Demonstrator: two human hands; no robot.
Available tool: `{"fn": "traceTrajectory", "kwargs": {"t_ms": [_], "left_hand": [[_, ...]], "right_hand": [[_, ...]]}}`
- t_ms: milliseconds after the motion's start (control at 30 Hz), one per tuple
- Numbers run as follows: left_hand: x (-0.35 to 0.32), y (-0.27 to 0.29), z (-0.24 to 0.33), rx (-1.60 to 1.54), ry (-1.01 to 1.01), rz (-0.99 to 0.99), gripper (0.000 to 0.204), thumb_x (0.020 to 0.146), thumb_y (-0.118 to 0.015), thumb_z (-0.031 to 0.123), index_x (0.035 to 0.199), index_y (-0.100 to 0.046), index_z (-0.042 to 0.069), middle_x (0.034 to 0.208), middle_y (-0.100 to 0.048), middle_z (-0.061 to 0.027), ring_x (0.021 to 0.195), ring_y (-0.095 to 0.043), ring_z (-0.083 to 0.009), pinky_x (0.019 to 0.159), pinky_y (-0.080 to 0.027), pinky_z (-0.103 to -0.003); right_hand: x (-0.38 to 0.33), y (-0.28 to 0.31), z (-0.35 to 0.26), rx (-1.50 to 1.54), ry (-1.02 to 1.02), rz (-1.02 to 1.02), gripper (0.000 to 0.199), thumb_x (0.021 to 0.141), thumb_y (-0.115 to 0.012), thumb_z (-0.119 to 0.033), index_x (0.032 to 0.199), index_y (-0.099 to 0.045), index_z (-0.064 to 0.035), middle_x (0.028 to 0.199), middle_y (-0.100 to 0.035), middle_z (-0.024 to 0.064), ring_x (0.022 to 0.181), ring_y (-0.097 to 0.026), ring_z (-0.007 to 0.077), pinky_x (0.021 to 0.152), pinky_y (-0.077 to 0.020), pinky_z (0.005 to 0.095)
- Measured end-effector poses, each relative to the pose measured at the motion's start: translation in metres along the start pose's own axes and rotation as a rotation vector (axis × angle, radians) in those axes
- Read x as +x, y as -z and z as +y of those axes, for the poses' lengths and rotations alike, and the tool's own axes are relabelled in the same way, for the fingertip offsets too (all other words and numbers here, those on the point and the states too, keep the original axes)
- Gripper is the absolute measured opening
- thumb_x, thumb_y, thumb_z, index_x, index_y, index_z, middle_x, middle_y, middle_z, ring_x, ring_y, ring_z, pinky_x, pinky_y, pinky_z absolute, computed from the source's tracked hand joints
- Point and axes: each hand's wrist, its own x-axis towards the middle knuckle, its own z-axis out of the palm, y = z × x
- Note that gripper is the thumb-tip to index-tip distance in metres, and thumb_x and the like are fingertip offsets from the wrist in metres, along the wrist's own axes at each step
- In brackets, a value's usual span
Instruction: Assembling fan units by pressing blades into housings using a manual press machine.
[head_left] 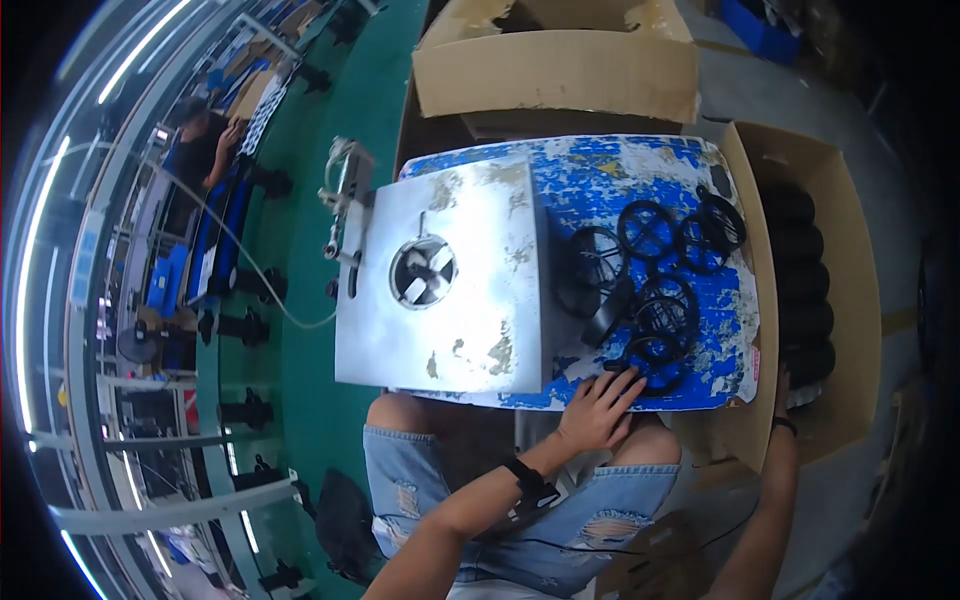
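My left hand (598, 408) lies at the near edge of a worn blue-and-white board (728, 375), palm down. Its fingers are stretched out, with the tips against a black ring-shaped plastic part (660, 378). Several similar black round parts with spoked grilles (668, 308) lie loosely piled beyond it. My right hand (784, 396) reaches down into an open cardboard box (850, 250) at the right; its fingers are hidden there. Inside that box, a row of black rounded parts (803, 285) sits close to the hand.
Left of the pile stands a metal box fixture (470, 330) with a round opening, beside a pneumatic cylinder (348, 195) with a hose. Another cardboard box (560, 75) is behind the board. At far left, a person (195, 145) works by a line of metal frames.
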Motion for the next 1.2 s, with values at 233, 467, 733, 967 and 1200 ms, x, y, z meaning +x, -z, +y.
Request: {"fn": "traceTrajectory", "kwargs": {"t_ms": [233,467,733,967,1200], "left_hand": [[-0.02,0.007,-0.019,0.029,0.046,0.0,0.066,0.074,-0.061,0.027,0.136,-0.047,0.011,0.137,-0.048,-0.0102,0.112,-0.049,-0.0287,0.09,-0.041,-0.04],[-0.017,0.005,-0.017,0.04,0.03,0.027,0.067,0.075,-0.061,0.028,0.138,-0.045,0.011,0.137,-0.047,-0.0106,0.114,-0.048,-0.03,0.09,-0.041,-0.042],[-0.021,0.01,-0.023,0.059,0.034,0.004,0.068,0.074,-0.061,0.027,0.138,-0.045,0.01,0.136,-0.047,-0.012,0.117,-0.047,-0.0296,0.092,-0.04,-0.043],[-0.028,0.011,-0.026,0.048,0.052,-0.027,0.068,0.077,-0.059,0.025,0.141,-0.04,0.011,0.139,-0.045,-0.0122,0.119,-0.045,-0.0306,0.094,-0.041,-0.044],[-0.022,0.005,-0.019,0.026,0.029,-0.025,0.072,0.073,-0.062,0.027,0.141,-0.04,0.011,0.138,-0.044,-0.0116,0.12,-0.044,-0.0301,0.095,-0.039,-0.043]], "right_hand": [[-0.026,0.203,-0.1,0.018,0.031,-0.228,0.039,0.081,-0.058,-0.008,0.12,-0.058,0.0002,0.117,-0.06,0.023,0.106,-0.058,0.0374,0.083,-0.0513,0.0433],[-0.049,0.296,-0.037,0.523,-0.022,-0.096,0.051,0.068,-0.046,0.013,0.117,-0.058,0.0035,0.108,-0.064,0.0181,0.107,-0.059,0.0274,0.096,-0.043,0.0333],[-0.057,0.449,-0.144,1.568,0.282,0.028,0.044,0.092,-0.054,-0.014,0.132,-0.046,0.002,0.124,-0.058,0.015,0.118,-0.053,0.0181,0.101,-0.0415,0.0335],[-0.08,0.445,-0.276,1.598,0.048,-0.254,0.045,0.094,-0.057,-0.024,0.13,-0.048,0.0005,0.094,-0.064,0.0041,0.088,-0.062,0.0109,0.077,-0.0495,0.0218],[-0.031,0.381,-0.269,1.098,0.016,-0.138,0.037,0.083,-0.055,-0.006,0.12,-0.057,-0.0021,0.111,-0.064,0.0135,0.102,-0.062,0.024,0.091,-0.0459,0.0328]]}}
